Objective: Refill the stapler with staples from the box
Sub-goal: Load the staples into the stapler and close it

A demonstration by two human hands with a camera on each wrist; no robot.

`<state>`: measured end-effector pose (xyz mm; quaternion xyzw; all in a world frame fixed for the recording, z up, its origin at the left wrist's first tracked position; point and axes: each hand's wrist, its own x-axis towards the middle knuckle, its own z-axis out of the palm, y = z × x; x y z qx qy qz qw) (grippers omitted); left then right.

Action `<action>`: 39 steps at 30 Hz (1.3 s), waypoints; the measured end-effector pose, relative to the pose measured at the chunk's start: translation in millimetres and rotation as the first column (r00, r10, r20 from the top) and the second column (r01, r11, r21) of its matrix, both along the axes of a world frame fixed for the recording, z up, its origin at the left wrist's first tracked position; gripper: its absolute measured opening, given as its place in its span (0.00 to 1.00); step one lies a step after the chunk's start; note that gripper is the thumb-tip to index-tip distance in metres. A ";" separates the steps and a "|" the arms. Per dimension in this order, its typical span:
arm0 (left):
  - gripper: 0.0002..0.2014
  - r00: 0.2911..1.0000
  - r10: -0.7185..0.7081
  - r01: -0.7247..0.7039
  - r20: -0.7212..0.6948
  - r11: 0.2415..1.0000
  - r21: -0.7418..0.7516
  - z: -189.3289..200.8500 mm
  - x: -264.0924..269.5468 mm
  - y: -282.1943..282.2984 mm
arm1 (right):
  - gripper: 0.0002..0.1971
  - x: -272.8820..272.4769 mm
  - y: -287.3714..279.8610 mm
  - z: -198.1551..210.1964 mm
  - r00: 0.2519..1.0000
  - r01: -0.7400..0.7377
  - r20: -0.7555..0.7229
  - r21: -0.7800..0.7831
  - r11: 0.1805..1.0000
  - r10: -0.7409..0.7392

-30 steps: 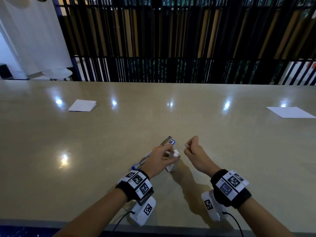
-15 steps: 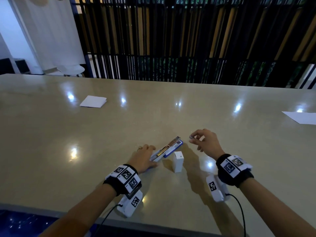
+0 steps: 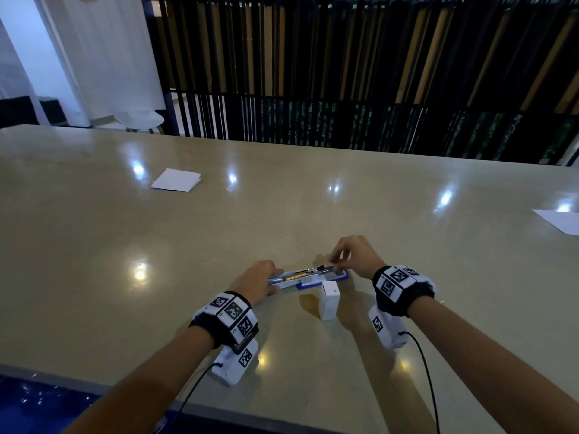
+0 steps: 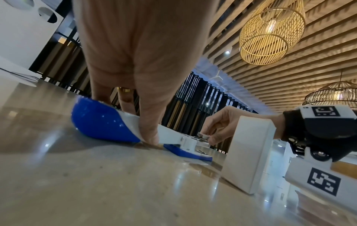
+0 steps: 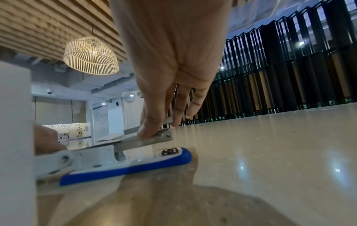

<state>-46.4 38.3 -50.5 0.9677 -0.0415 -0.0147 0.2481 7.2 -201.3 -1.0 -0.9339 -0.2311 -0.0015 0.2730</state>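
Surface: glossy beige table (image 3: 282,214), with both wrists low over its near edge.
Step in hand: judged to be loading the stapler (image 3: 308,277), which lies folded open and flat between the hands.
Next move: it probably calls for lining the staple strip (image 5: 168,120) up with the magazine (image 5: 146,141), sliding it in level, then swinging the cover shut.
White box (image 3: 329,300): stands upright just in front of the stapler, nearest the person. It looks closed and its contents are hidden.
Left hand (image 3: 257,281): arched over the folded-back blue cover, with thumb and fingers clamping its sides and holding it down on the table.
Right hand (image 3: 357,256): thumb and forefinger pinch a short grey metal piece, seemingly staples, at the magazine's front end. The other fingers are spread loose.
Magazine contents: cannot tell whether any staples already lie in the channel.
Farther off: folded paper (image 3: 176,180) at left and a flat sheet (image 3: 560,220) at right, both well apart from the work.
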 end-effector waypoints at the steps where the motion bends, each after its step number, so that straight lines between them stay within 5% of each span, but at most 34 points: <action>1: 0.16 1.000 -0.007 0.007 0.003 1.000 0.000 0.6 -0.2 0.1 | 0.09 0.5 0.5 -1.6 1.000 -0.003 -0.004 -0.022 1.000 0.003; 39: 0.21 0.999 -0.025 0.025 -0.021 1.000 0.006 2.2 2.0 3.0 | 0.12 6.6 4.7 -1.4 0.997 -0.028 -0.073 0.066 0.997 0.033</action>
